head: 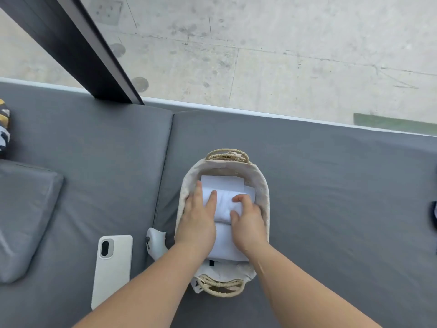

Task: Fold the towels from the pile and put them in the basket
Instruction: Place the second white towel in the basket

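Two bare forearms reach in from the near edge and meet over the basket (263, 185), an oval woven one with a pale cloth lining and a rope handle at each end. It stands on a grey cushion (331, 185), with its long side running away from the person.

The left hand (196, 223) lies flat on the left part of the basket's contents, fingers (211, 200) straight and slightly spread, pressing down on a folded white towel (224, 204). The right hand (248, 223) is on the right side of the same towel, its fingers curled and its thumb tucked against the fold, so it pinches the cloth.

More white towels lie in the basket: one flat piece beyond the hands at the far end (222, 182), and another under the wrists toward the near end (224, 242).

Left of the basket, a white phone (113, 268) lies face down on the cushion. Between phone and basket sits a small white controller (155, 242), touching the basket's left wall. Farther left lies a grey pillow (23, 216). Beyond the basket, past the cushion's far edge, is a concrete floor (283, 55).
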A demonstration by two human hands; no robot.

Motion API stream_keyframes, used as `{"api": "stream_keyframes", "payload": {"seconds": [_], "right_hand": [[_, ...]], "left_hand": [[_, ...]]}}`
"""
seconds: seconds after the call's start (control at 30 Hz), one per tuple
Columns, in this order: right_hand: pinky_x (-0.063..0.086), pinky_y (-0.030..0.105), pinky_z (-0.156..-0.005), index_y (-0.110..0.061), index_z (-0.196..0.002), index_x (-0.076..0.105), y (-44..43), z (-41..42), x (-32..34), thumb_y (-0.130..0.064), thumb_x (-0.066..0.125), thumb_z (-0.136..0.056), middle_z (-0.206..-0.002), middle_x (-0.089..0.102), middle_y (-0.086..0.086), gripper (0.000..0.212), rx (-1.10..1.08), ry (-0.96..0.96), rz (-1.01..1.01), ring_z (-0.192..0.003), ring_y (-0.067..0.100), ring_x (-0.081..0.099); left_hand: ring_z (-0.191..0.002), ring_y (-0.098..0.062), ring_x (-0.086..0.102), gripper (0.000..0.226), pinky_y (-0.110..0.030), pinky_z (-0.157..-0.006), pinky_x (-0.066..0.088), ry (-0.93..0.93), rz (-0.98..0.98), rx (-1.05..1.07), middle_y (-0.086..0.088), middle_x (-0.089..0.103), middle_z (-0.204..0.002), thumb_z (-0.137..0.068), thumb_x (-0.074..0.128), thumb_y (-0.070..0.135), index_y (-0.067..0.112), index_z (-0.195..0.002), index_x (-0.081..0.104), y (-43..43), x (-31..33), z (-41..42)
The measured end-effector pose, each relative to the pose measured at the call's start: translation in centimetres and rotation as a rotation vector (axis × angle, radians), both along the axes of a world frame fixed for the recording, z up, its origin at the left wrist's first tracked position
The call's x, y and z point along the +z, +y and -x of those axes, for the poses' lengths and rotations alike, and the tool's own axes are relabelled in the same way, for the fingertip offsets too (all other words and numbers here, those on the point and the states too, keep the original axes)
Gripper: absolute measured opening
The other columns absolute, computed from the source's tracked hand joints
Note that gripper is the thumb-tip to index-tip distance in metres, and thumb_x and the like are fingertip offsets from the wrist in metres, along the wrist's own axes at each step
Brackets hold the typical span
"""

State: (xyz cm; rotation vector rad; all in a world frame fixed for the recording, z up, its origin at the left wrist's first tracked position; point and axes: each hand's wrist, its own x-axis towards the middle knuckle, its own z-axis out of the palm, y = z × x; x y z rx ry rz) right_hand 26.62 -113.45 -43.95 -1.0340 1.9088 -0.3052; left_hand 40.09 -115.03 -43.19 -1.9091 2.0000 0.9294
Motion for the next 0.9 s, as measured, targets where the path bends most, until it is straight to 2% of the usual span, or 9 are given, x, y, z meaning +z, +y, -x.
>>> {"api": "stream_keyframes", "payload": {"seconds": [0.1,0.2,0.27,0.3,0.33,0.4,0.47,0.63,0.9], "right_hand": [[0.035,0.024,-0.074,-0.037,-0.117,0.046,-0.1,-0.1,0.1,-0.018,0.047,-0.102,-0.117,0.044,0.002,0.024,-0.002,0.030,0.008,-0.088,0.010,0.050],[0.036,0.025,-0.077,-0.035,-0.121,0.046,-0.1,-0.4,0.5,-0.017,0.046,-0.102,-0.131,0.041,0.003,0.026,0.047,0.074,0.013,-0.088,0.007,0.049],[0.041,0.029,-0.085,-0.033,-0.130,0.043,0.3,-0.7,1.1,-0.019,0.044,-0.102,-0.152,0.025,0.009,0.032,0.171,0.159,0.016,-0.109,0.016,0.052],[0.040,0.032,-0.098,-0.031,-0.140,0.037,0.6,-0.9,1.2,-0.021,0.044,-0.101,-0.161,0.009,0.015,0.041,0.290,0.236,0.030,-0.132,0.027,0.042],[0.030,0.035,-0.115,-0.026,-0.152,0.026,0.9,-0.9,1.4,-0.024,0.042,-0.102,-0.165,-0.009,0.021,0.053,0.436,0.316,0.037,-0.150,0.035,0.019],[-0.004,0.044,-0.125,-0.014,-0.159,-0.009,1.8,-0.7,1.6,-0.031,0.035,-0.103,-0.159,-0.034,0.020,0.074,0.761,0.467,0.033,-0.151,0.035,-0.025],[-0.016,0.051,-0.122,-0.006,-0.153,-0.026,2.5,-0.1,1.5,-0.038,0.026,-0.104,-0.156,-0.040,0.018,0.078,1.012,0.604,0.003,-0.143,0.034,-0.039],[-0.017,0.058,-0.118,-0.003,-0.149,-0.030,2.4,0.8,0.4,-0.056,0.012,-0.103,-0.155,-0.041,0.018,0.081,1.203,0.765,-0.111,-0.145,0.035,-0.037],[-0.019,0.056,-0.118,-0.011,-0.148,-0.033,1.7,1.0,-1.0,-0.063,0.009,-0.101,-0.152,-0.047,0.013,0.082,1.249,0.800,-0.249,-0.143,0.031,-0.040]], "left_hand": [[-0.148,-0.034,-0.024,0.071,-0.049,-0.122,-0.007,-0.164,0.078,-0.327,-0.009,-0.027,-0.162,-0.098,0.031,0.017,0.019,-0.158,-0.007,1.8,0.5,0.5],[-0.147,-0.024,-0.030,0.067,-0.050,-0.120,-0.014,-0.147,0.019,-0.431,-0.005,-0.027,-0.162,-0.103,0.025,0.028,0.018,-0.158,-0.011,3.3,-0.1,-0.1],[-0.146,-0.022,-0.032,0.066,-0.051,-0.120,-0.014,-0.148,-0.001,-0.454,-0.003,-0.031,-0.160,-0.104,0.022,0.036,0.020,-0.157,-0.014,3.7,-0.4,-0.6],[-0.145,-0.021,-0.033,0.066,-0.053,-0.120,-0.014,-0.155,-0.007,-0.471,-0.002,-0.033,-0.160,-0.104,0.020,0.039,0.021,-0.157,-0.016,3.6,-0.5,-0.8],[-0.145,-0.021,-0.034,0.066,-0.054,-0.119,-0.013,-0.164,-0.014,-0.484,-0.001,-0.034,-0.159,-0.104,0.019,0.040,0.022,-0.156,-0.017,3.5,-0.7,-0.8],[-0.145,-0.021,-0.035,0.067,-0.058,-0.118,-0.013,-0.200,-0.011,-0.512,0.000,-0.035,-0.158,-0.105,0.018,0.043,0.022,-0.155,-0.021,3.1,-0.9,-0.7],[-0.146,-0.023,-0.033,0.073,-0.062,-0.115,-0.014,-0.270,0.013,-0.555,-0.002,-0.037,-0.158,-0.104,0.022,0.049,0.019,-0.154,-0.023,2.7,-1.0,-0.5],[-0.144,-0.033,-0.034,0.091,-0.060,-0.113,-0.021,-0.426,0.072,-0.587,-0.015,-0.038,-0.155,-0.097,0.016,0.068,0.007,-0.148,-0.030,2.5,-1.3,-0.9],[-0.144,-0.039,-0.032,0.088,-0.057,-0.117,-0.018,-0.527,0.000,-0.595,-0.022,-0.039,-0.152,-0.098,0.009,0.066,0.005,-0.148,-0.029,2.6,-2.6,-0.3]]}}
